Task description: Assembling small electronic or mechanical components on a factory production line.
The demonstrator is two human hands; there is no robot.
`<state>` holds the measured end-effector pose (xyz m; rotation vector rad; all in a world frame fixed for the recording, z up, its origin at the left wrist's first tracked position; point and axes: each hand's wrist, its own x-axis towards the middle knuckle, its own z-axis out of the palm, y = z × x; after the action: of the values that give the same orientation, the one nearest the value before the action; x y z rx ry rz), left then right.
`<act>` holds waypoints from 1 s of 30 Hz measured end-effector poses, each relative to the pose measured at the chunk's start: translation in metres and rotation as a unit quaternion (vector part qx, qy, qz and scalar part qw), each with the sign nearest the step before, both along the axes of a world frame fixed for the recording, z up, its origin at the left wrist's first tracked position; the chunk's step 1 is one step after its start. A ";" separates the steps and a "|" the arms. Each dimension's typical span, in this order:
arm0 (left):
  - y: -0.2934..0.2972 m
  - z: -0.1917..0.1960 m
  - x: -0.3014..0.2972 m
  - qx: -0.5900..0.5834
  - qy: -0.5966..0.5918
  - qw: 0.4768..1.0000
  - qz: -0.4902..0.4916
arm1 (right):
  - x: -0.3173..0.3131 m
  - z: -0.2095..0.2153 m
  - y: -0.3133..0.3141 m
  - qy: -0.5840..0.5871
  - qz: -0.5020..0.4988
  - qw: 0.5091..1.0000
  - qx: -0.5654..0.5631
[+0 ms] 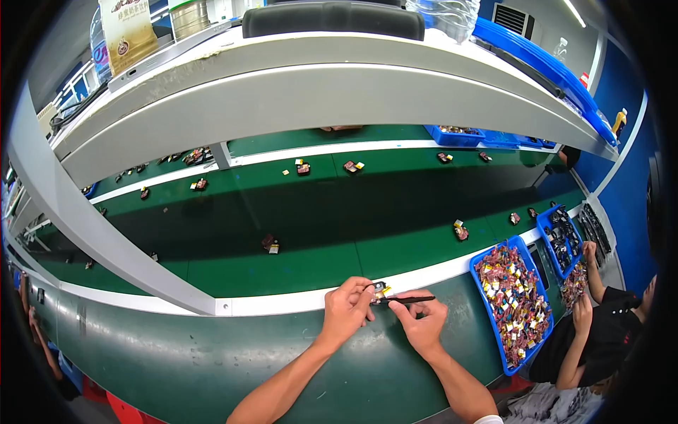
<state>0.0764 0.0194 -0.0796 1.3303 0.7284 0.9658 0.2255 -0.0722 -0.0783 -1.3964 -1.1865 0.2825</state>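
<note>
Just above the near edge of the green conveyor belt's white rail, my left hand (pixel 346 311) pinches a small black part (pixel 379 286) with a bit of yellow and white on it. From the other side, my right hand (pixel 424 321) grips a slim black stick-like tool (pixel 417 299), its tip pointing left against or close to the small part. The exact kind of tool cannot be made out. Fingers hide some of the part. Both hands are above the dark green worktop (pixel 268 353).
Right of my hands stands a blue tray (pixel 506 359) heaped with small reddish, yellow and white parts. Beyond it, another blue tray (pixel 544 225) holds black pieces, beside a co-worker (pixel 600 332). Small assemblies lie scattered on the green belt (pixel 332 265). A grey shelf (pixel 318 92) crosses overhead.
</note>
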 end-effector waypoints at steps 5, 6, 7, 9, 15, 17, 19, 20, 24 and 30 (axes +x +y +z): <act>0.001 -0.001 0.001 -0.004 -0.001 1.000 -0.020 | 0.000 0.002 0.005 0.200 0.041 0.979 0.000; 0.001 -0.001 0.001 -0.008 -0.008 1.000 -0.026 | 0.000 0.006 0.005 0.200 0.041 0.979 0.000; 0.001 -0.002 0.000 -0.008 -0.007 1.000 -0.025 | 0.000 0.012 0.003 0.249 0.049 0.967 -0.023; 0.001 -0.002 0.001 -0.006 -0.013 0.999 -0.037 | 0.001 0.017 0.002 0.296 0.057 0.952 -0.045; 0.000 -0.004 0.001 -0.010 -0.022 0.999 -0.042 | 0.003 0.016 0.000 0.308 0.056 0.946 -0.082; 0.000 -0.003 0.001 -0.009 -0.018 0.999 -0.041 | 0.002 0.016 0.000 0.305 0.059 0.947 -0.077; 0.000 -0.003 0.001 -0.007 -0.015 0.999 -0.040 | 0.004 0.011 0.001 0.297 0.067 0.950 -0.065; 0.000 -0.003 0.001 -0.007 -0.020 0.999 -0.040 | 0.005 0.008 0.002 0.288 0.076 0.953 -0.054; 0.002 -0.005 0.001 -0.006 -0.023 0.999 -0.047 | 0.003 0.006 0.002 0.287 0.081 0.954 -0.026; 0.003 -0.002 0.000 -0.016 -0.020 0.997 -0.066 | 0.004 0.005 0.000 0.249 0.085 0.965 0.005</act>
<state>0.0760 0.0223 -0.0820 1.3107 0.6144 0.8698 0.2296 -0.0724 -0.0733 -1.1222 -0.8827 0.7046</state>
